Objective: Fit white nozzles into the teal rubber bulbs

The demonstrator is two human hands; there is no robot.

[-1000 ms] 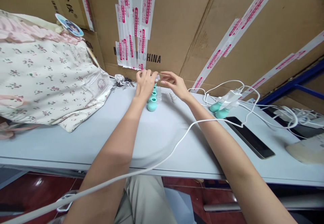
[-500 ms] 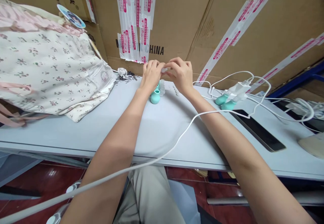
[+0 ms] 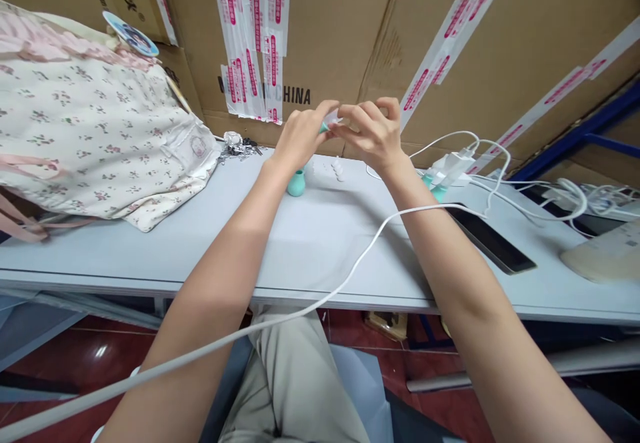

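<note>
My two hands meet above the back part of the table, fingertip to fingertip. My left hand (image 3: pixel 299 137) pinches a small teal bulb (image 3: pixel 324 127), most of it hidden by the fingers. In my right hand (image 3: pixel 374 131), closed at the fingertips, is a translucent nozzle (image 3: pixel 332 117) that touches or nearly touches the bulb; I cannot tell which. Below my left hand another teal bulb (image 3: pixel 296 184) stands on the table with its open mouth up. Several small translucent pieces (image 3: pixel 338 171) lie just right of it.
Beyond my right forearm sit teal bulbs (image 3: pixel 439 191) with pale nozzles, beside a white charger (image 3: pixel 453 165) and a dark phone (image 3: pixel 493 239). A white cable (image 3: pixel 345 283) crosses in front of me. A floral bag (image 3: pixel 95 129) stands left; cardboard (image 3: pixel 340 36) backs the table.
Both hands have risen slightly relative to the table, and the teal bulb now shows between the fingers. My right hand's fingers are raised more. The whole view has shifted a little.
</note>
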